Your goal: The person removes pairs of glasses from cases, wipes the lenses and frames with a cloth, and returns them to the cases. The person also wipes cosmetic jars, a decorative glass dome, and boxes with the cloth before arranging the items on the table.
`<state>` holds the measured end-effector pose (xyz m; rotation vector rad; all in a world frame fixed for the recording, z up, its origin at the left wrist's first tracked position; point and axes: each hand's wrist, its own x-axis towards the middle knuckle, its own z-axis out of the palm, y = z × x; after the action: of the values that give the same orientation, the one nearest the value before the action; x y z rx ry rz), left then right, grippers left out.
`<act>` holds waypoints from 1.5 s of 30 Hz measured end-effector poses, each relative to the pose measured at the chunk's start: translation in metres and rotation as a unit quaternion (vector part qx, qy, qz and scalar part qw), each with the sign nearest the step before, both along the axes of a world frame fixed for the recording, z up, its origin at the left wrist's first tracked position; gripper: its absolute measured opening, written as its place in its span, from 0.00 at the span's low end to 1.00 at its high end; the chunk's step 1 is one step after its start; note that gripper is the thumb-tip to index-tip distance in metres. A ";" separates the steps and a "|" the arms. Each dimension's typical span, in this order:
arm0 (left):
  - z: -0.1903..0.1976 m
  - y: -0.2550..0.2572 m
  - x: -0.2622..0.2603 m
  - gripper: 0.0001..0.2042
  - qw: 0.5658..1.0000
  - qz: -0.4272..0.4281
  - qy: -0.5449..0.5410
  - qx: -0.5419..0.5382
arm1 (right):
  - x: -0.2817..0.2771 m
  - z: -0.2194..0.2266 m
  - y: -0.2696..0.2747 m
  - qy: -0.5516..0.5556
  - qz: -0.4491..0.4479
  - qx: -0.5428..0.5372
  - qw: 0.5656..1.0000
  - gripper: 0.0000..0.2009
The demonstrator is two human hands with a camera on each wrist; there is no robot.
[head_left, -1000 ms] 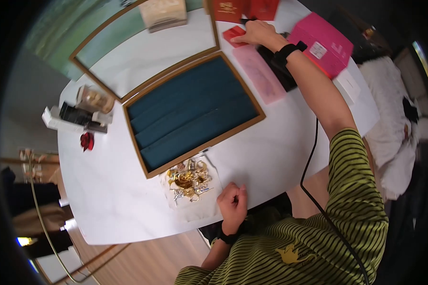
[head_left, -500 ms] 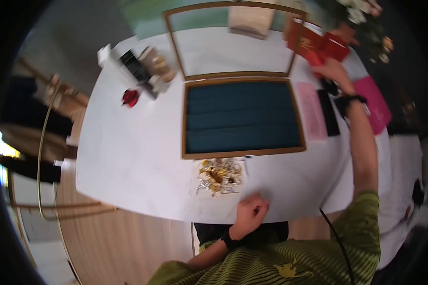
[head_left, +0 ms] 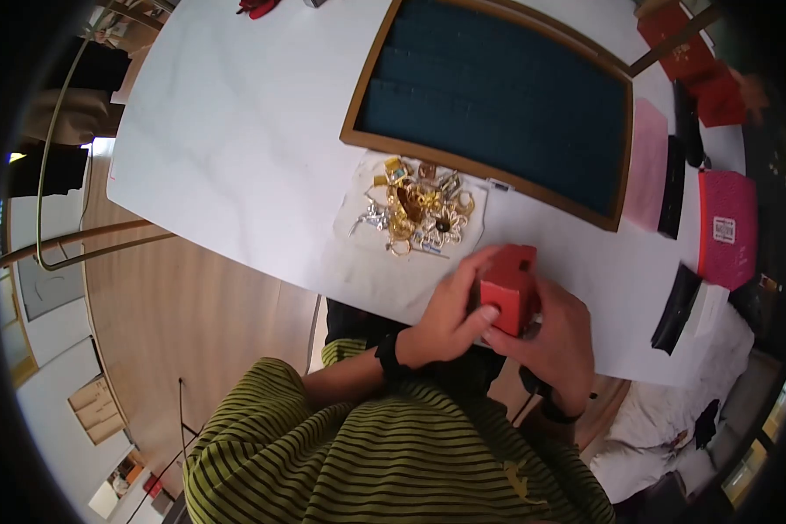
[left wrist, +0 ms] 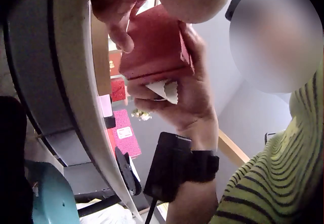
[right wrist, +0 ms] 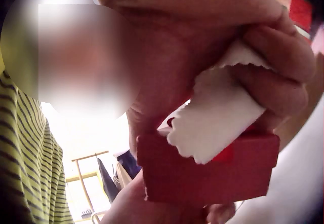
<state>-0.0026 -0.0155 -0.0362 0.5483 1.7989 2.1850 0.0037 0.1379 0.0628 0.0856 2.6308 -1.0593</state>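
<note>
Both hands hold a small red box (head_left: pixel 503 304) close to the table's front edge. My left hand (head_left: pixel 445 321) grips its left side, thumb across the near face. From the right, my right hand (head_left: pixel 563 336) holds the box with curled fingers. A white piece with a scalloped edge (right wrist: pixel 217 120) is tucked between the right fingers, beside the box in the right wrist view. Just beyond the hands, a pile of gold and silver jewelry (head_left: pixel 417 210) lies on a white cloth (head_left: pixel 345 240). Behind it is a wooden case (head_left: pixel 498 105) with dark teal lining.
Along the right lie a pink sheet (head_left: pixel 646 162), a black case (head_left: pixel 672 188), a magenta box (head_left: pixel 727 229) with a white label, and a black object (head_left: pixel 675 310). Red boxes (head_left: pixel 675 44) stand at the back right. A red item (head_left: pixel 258 7) shows at the far edge.
My right hand has come back from the far right of the table with the red box. My left hand, earlier idle at the front edge, now grips the box too. The head view has turned and lowered.
</note>
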 end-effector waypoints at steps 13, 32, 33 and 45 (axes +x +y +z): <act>0.001 -0.003 -0.001 0.39 0.971 -0.005 -0.169 0.168 | 0.018 -0.010 0.017 -0.115 -0.108 -0.272 0.949 0.22; -0.001 -0.007 -0.005 0.35 0.930 -0.045 -0.225 0.287 | 0.032 -0.059 0.045 -0.082 -0.244 -0.207 0.944 0.09; -0.001 -0.007 -0.005 0.35 0.930 -0.044 -0.226 0.286 | 0.031 -0.058 0.043 -0.049 -0.251 -0.162 0.953 0.07; 0.004 -0.007 0.000 0.38 0.969 -0.031 -0.158 0.185 | 0.007 0.004 -0.008 0.144 -0.134 -0.060 0.979 0.10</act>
<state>-0.0030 -0.0227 -0.0322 0.2974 1.2071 2.4136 0.0111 0.1297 0.0666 0.2872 2.8601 -1.4133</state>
